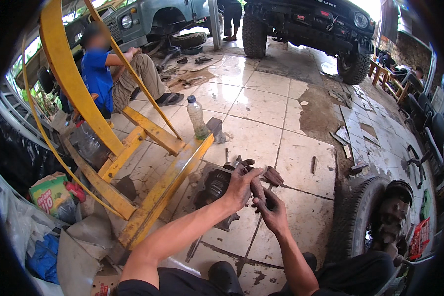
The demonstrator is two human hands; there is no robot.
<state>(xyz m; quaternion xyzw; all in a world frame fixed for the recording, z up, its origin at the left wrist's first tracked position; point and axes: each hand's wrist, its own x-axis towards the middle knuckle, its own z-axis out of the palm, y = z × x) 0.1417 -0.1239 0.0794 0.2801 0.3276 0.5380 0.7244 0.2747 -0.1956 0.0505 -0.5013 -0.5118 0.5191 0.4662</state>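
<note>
Brown cylindrical part — between both hands, probably steadied from two ends. Right hand pinches lower end, thumb opposing fingers. Left hand at upper end, thumb stretched, other fingers bent; their exact hold cannot be told. Open gear housing at part's nine o'clock — likely within easy reach. Bottle upright at eleven, apparently clear of elbows.

Wears a dark, plain top with sleeves cut short, leaving both forearms bare. Pairs it with dark trousers, loose in the leg, and round-toed black shoes with smooth uppers. Shows bare hands smudged here and there with grime.
</note>
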